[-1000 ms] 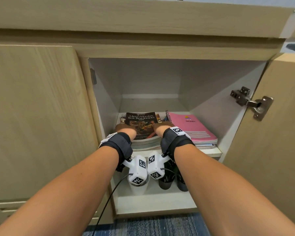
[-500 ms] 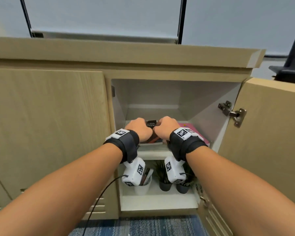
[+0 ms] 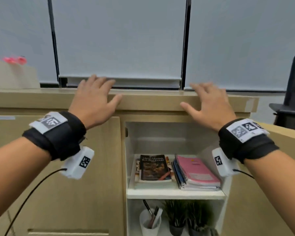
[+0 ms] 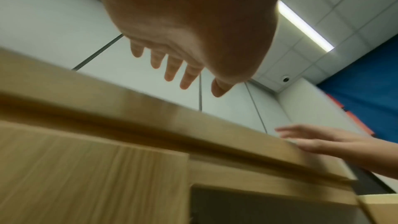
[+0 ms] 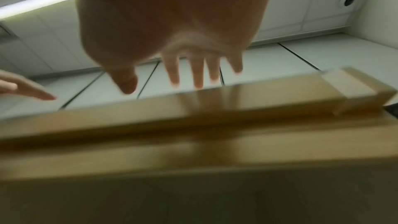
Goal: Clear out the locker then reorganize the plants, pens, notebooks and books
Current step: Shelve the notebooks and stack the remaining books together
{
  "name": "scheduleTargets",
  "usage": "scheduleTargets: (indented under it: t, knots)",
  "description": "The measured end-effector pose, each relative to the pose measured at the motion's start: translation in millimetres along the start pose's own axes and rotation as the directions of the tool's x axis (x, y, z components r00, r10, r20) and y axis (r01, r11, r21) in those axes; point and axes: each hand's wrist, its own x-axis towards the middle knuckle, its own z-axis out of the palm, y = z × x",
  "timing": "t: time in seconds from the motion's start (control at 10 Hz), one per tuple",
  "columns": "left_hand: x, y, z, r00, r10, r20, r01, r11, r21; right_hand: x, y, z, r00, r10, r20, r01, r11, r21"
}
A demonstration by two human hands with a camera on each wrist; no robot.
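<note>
The open locker (image 3: 175, 195) holds a stack of books (image 3: 152, 167) topped by a dark restaurant guide on the upper shelf's left. Notebooks with a pink cover (image 3: 197, 172) lie on its right. On the lower shelf stand a white cup of pens (image 3: 150, 220) and small potted plants (image 3: 186, 217). My left hand (image 3: 94, 97) and right hand (image 3: 209, 101) are raised above the cabinet top (image 3: 150, 101), fingers spread and straight, holding nothing. Both wrist views show the fingers (image 4: 172, 69) (image 5: 198, 71) extended over the wooden edge.
The locker door (image 3: 266, 184) stands open at the right. A closed door (image 3: 58, 176) is at the left. Window blinds (image 3: 119, 38) rise behind the cabinet. A beige box with something pink (image 3: 14, 72) sits at the far left, a dark chair (image 3: 293, 99) at the far right.
Both hands left the book stack on the upper shelf, rose and spread apart above the cabinet top with fingers straight. The head view tilted upward.
</note>
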Motion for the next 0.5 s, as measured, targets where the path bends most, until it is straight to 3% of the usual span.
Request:
scheduleTargets:
  t: [0.1, 0.2, 0.3, 0.4, 0.5]
  knots:
    - [5.0, -14.5, 30.6, 0.999, -0.019, 0.044, 0.019, 1.0, -0.002, 1.1, 11.5, 25.1, 1.0, -0.02, 0.013, 0.021, 0.998, -0.064]
    - [5.9, -17.7, 47.7, 0.994, 0.007, -0.106, -0.005, 1.0, 0.023, 0.1, 11.7, 37.4, 0.987, -0.049, -0.151, 0.042, 0.998, -0.048]
    - [5.7, -24.1, 50.5, 0.989, 0.031, -0.144, -0.032, 0.999, -0.007, 1.8, 12.4, 42.3, 0.985, -0.053, -0.161, 0.044, 0.997, -0.063]
    - [13.6, -25.3, 50.2, 0.981, 0.061, -0.184, -0.07, 0.996, -0.048, 3.1, 8.0, 39.3, 0.979, 0.004, -0.205, -0.01, 0.999, -0.031]
    - [21.9, -41.0, 50.9, 0.969, 0.121, -0.217, -0.117, 0.993, 0.031, 3.8, 4.1, 38.8, 0.975, 0.073, -0.209, -0.066, 0.997, 0.04]
